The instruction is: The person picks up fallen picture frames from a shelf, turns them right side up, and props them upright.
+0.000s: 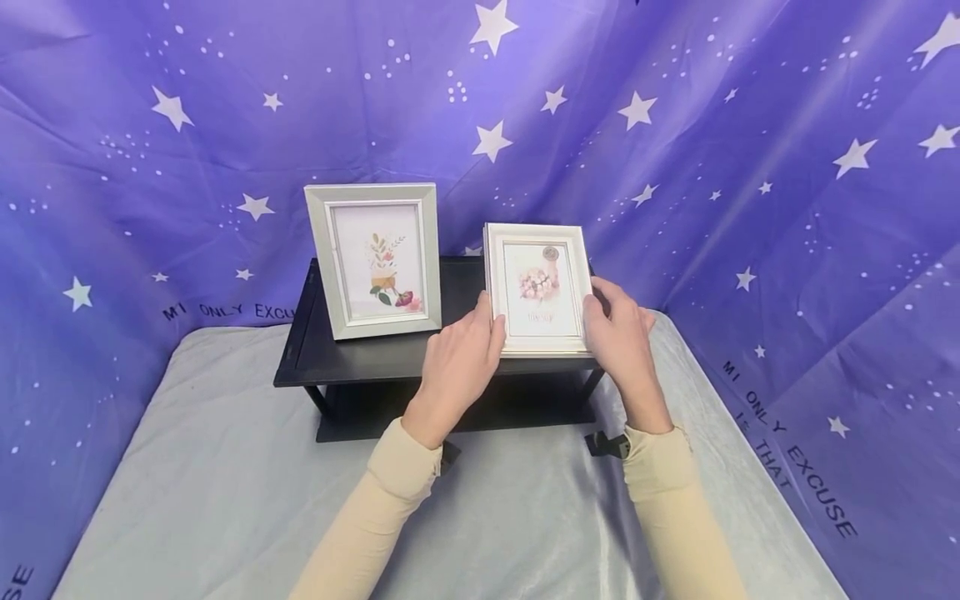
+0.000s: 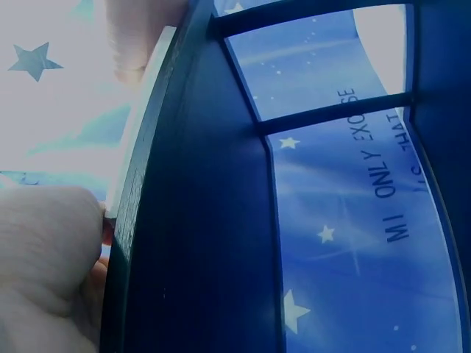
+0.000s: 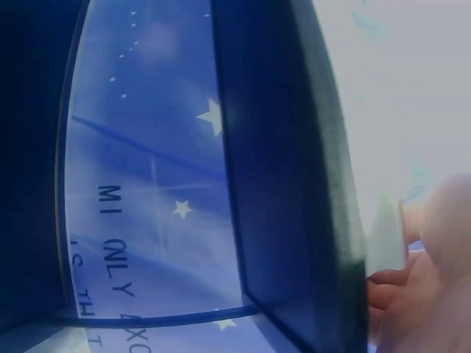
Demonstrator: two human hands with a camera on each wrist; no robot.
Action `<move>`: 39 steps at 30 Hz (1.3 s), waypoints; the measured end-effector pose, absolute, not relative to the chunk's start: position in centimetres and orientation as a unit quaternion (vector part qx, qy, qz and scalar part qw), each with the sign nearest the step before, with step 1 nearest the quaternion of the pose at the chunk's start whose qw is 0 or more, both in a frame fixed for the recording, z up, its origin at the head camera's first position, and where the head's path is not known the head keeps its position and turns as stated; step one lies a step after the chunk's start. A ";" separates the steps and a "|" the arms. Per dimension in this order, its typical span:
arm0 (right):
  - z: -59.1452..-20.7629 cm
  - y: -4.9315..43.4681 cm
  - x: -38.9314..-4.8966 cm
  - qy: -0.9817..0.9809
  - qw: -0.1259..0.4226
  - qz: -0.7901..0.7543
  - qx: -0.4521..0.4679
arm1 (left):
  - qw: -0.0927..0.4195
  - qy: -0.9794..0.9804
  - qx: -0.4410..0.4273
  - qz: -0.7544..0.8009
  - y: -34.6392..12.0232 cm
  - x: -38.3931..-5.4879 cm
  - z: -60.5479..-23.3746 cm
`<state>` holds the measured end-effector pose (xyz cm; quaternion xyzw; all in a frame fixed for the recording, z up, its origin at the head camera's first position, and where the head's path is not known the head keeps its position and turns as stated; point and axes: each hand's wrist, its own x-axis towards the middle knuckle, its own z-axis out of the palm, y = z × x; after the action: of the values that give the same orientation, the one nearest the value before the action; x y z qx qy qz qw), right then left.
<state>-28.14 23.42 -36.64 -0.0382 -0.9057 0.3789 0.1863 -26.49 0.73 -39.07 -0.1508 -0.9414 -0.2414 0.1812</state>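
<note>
Small white rectangular picture frame with a pink floral print stands upright in portrait, long axis vertical, glass face toward the camera, leaning back slightly. It sits on the right front part of the low black rectangular shelf stand, bottom edge right at the stand's front lip. Left hand grasps the frame's left edge, thumb on the front, remaining digits curled behind. Right hand grasps the right edge the same way, thumb on the front face. Both hands low on the frame, near its bottom corners. Cream sleeves on both forearms.

Larger silver-grey picture frame with a leaf and flower print stands just beside it to the left on the same stand, also portrait, facing front, apart from the small frame and the left hand. Stand rests on a bench covered in shiny grey cloth. Purple star-print backdrop wraps behind and on both sides. Wrist views show mostly dark stand edges and backdrop, blurred.
</note>
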 end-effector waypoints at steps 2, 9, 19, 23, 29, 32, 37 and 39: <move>-36.5 23.4 -28.0 -0.897 0.200 0.392 -0.036 | 0.189 -0.939 -0.152 -0.242 0.7 -26.5 -39.1; -36.2 23.6 -27.6 -0.882 0.219 0.416 -0.031 | 0.195 -0.919 -0.164 -0.299 0.6 -26.5 -38.7; -36.2 23.8 -27.1 -0.854 0.245 0.458 -0.024 | 0.220 -0.915 -0.152 -0.303 0.6 -26.7 -38.7; -36.2 23.8 -26.8 -0.831 0.260 0.492 -0.003 | 0.237 -0.911 -0.152 -0.303 0.5 -26.8 -38.6; -36.6 23.8 -26.6 -0.798 0.284 0.531 0.028 | 0.268 -0.911 -0.159 -0.268 0.7 -27.0 -38.8; -36.8 23.7 -26.6 -0.787 0.295 0.540 0.035 | 0.281 -0.912 -0.162 -0.251 0.8 -27.0 -38.9; -37.2 23.8 -26.6 -0.772 0.309 0.554 0.042 | 0.292 -0.909 -0.163 -0.250 0.8 -27.0 -39.1; -37.4 23.8 -26.6 -0.765 0.314 0.561 0.045 | 0.293 -0.907 -0.162 -0.257 0.8 -27.0 -39.1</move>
<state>-26.59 23.85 -37.39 0.0454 -0.7647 0.5606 0.3144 -26.96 0.76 -39.05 -0.1616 -0.9067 -0.2566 0.2931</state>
